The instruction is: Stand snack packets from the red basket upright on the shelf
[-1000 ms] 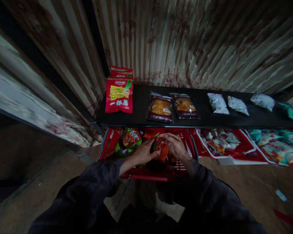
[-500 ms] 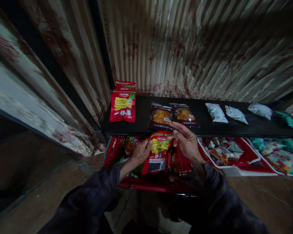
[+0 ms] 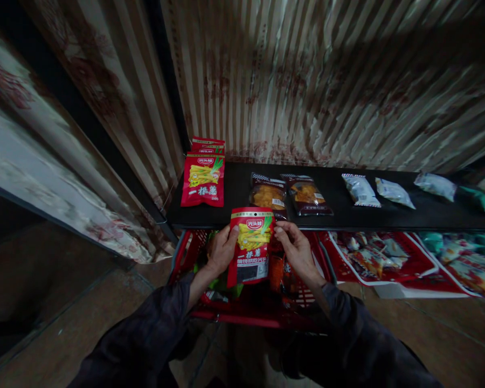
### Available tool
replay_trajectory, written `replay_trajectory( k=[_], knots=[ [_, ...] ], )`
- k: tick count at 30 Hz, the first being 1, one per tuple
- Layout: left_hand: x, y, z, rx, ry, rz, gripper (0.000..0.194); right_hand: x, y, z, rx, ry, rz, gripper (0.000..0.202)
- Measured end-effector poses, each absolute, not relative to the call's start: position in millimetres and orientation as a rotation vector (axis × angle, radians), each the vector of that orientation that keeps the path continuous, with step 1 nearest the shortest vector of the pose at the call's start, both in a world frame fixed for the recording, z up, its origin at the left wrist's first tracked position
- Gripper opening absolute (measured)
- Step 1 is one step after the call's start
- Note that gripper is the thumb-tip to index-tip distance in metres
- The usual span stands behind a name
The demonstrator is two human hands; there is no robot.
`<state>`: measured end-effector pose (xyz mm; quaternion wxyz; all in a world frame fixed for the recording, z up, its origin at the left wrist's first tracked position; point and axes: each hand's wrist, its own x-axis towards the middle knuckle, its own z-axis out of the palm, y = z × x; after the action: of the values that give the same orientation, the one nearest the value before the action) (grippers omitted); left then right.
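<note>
A red snack bag (image 3: 251, 245) with a yellow picture is held upright above the red basket (image 3: 262, 319). My left hand (image 3: 222, 252) pinches its left edge, thumb on the front. At the upper right edge, my right hand (image 3: 297, 250) grips the same bag between thumb and fingers. Similar red bags (image 3: 202, 180) lie overlapping at the left end of the black shelf (image 3: 234, 186). Beyond the held bag are two dark-edged packs (image 3: 267, 193) with brown food, one partly hidden by it. Other packages lie in the basket below my hands.
Silvery packs (image 3: 360, 190) and a green pack (image 3: 482, 202) lie along the shelf's right part. Red baskets of snacks (image 3: 382, 253) stand below it at the right. A striped curtain (image 3: 307, 81) hangs behind, with a dark post at the left.
The red bag has risen, shifted slightly left and now faces me more squarely. My right hand has moved down and left, and its previously extended fingers have closed on the bag's edge.
</note>
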<state>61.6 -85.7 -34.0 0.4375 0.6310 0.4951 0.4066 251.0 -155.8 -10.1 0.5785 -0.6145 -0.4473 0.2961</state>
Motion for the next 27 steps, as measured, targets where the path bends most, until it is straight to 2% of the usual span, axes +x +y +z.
replay_trajectory(
  k=[5,14,27],
  knots=[
    [60,-83,-27,1.445,1.123,1.090,0.039,248,-155,-13,-1.409,-0.992,0.776,0.044],
    [59,-81,-29,1.347,1.067,1.113,0.044,235,-156,-10,-1.145,-0.851,1.242,0.044],
    [60,-82,-14,1.241,1.094,1.147,0.043,235,-152,-17,-1.065,-0.771,1.323,0.038]
  ],
)
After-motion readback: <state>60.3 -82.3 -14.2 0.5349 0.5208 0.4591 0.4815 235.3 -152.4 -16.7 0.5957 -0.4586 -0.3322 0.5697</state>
